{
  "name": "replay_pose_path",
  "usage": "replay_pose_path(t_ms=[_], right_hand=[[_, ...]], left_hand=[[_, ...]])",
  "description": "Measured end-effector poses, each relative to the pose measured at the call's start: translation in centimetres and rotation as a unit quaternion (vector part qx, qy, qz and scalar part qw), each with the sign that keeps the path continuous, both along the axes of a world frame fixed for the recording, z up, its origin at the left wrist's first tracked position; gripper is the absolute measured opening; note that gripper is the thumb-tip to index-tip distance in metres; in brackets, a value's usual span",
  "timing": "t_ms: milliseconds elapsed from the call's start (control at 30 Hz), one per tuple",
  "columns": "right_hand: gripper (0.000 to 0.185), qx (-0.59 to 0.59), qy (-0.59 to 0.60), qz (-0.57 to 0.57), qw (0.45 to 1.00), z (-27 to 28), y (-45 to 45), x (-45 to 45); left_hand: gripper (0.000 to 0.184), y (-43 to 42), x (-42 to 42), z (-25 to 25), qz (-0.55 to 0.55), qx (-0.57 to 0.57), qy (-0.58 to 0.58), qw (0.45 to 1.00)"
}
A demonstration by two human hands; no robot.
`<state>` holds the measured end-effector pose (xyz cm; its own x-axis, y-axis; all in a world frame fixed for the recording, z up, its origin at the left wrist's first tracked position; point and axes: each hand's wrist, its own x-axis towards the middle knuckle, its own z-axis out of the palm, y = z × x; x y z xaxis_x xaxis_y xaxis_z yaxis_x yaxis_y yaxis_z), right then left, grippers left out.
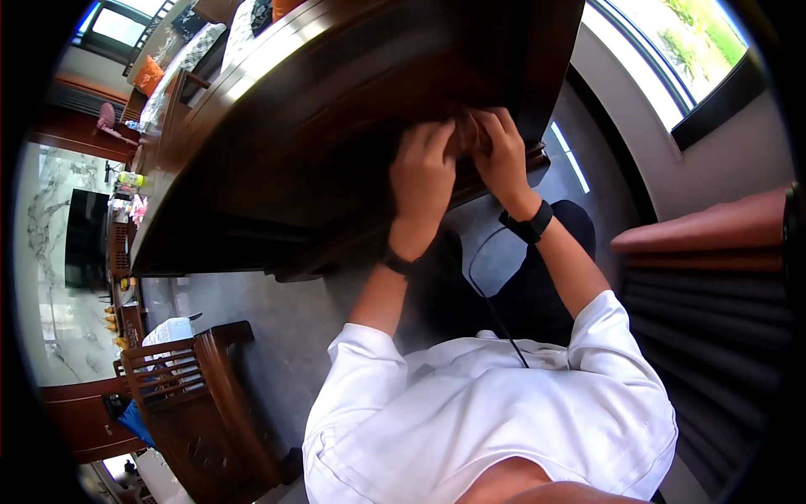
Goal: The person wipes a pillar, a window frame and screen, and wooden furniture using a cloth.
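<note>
Both my hands are raised against the dark wooden back of a large piece of furniture [336, 143], close together near its right end. My left hand [424, 164] has its fingers bent and is slightly blurred. Beside it, my right hand [501, 155] curls its fingers inward. Between the fingertips shows a small brownish thing [466, 137], too dark and smeared to name. Both hands appear closed on it. A black band sits on each wrist.
A thin black cable [487, 298] hangs from my white shirt. A carved wooden chair [201, 412] stands at lower left, with a television [86, 239] on the wall beyond. On the right are a window [680, 59] and dark curtains [705, 311].
</note>
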<state>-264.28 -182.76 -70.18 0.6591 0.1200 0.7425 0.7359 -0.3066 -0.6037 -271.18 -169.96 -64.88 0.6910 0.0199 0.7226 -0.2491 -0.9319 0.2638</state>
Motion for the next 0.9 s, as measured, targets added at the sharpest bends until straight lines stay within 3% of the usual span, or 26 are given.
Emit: replay_pose_path(t_ms=[167, 267, 333, 533, 700, 900], right_hand=[[0.048, 0.121, -0.268, -0.061, 0.954, 11.7, 2.0, -0.3], [0.05, 0.15, -0.304, -0.069, 0.938, 17.1, 3.0, 0.5], [0.053, 0.099, -0.286, -0.069, 0.95, 19.4, 3.7, 1.7], [0.045, -0.065, -0.04, 0.078, 0.994, 25.5, 9.3, -0.2], [0.036, -0.088, 0.051, 0.104, 0.989, 27.6, 11.8, -2.0], [0.042, -0.169, 0.112, 0.004, 0.979, 28.7, 6.8, -0.3]], left_hand=[[0.045, 0.7, -0.6, 10.7, -0.069, 0.04, -0.223, 0.972], [0.049, 0.3, 0.9, 15.4, -0.095, 0.004, -0.288, 0.953], [0.049, 1.7, 1.4, 17.4, -0.052, 0.014, -0.214, 0.975], [0.048, 8.5, -1.0, 22.3, 0.086, -0.047, 0.08, 0.992], [0.047, 11.1, -2.5, 25.2, 0.098, -0.07, 0.168, 0.978], [0.041, 6.3, 1.7, 25.9, 0.077, -0.076, 0.232, 0.967]])
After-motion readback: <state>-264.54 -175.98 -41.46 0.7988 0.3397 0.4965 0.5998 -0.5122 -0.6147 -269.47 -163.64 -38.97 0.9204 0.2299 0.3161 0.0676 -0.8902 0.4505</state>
